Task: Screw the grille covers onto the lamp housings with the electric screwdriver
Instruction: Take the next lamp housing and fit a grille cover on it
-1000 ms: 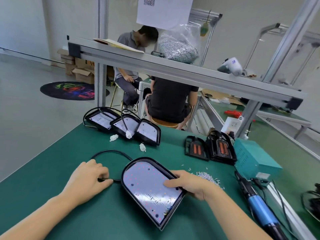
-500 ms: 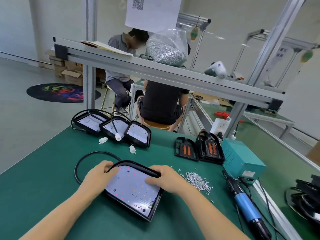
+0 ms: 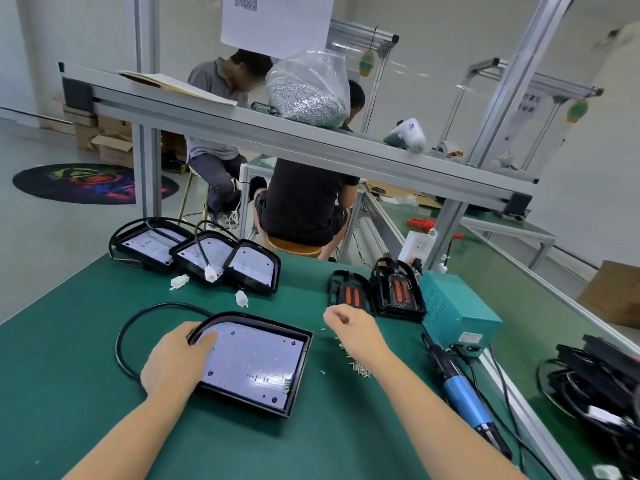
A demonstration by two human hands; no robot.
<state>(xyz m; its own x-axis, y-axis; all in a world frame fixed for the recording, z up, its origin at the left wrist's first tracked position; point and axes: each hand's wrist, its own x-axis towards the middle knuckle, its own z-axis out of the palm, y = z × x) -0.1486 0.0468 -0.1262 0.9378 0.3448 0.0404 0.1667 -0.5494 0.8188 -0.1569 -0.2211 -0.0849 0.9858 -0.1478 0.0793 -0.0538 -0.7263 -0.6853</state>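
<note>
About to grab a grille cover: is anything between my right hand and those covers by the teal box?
Nothing visible: only bare green mat lies between the right hand and the grille covers.

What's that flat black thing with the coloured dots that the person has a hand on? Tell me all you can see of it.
The lamp housing is a shallow black tray, rounded at one end, lying flat on the green mat. Inside is a white board dotted with red and yellow points and a few dark holes. No cover is on it. The left hand rests on its rounded end; a black cable loops beside it.

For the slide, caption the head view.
Left hand steadies the lamp housing while the right hand reaches toward the grille covers, screwdriver idle.
</note>
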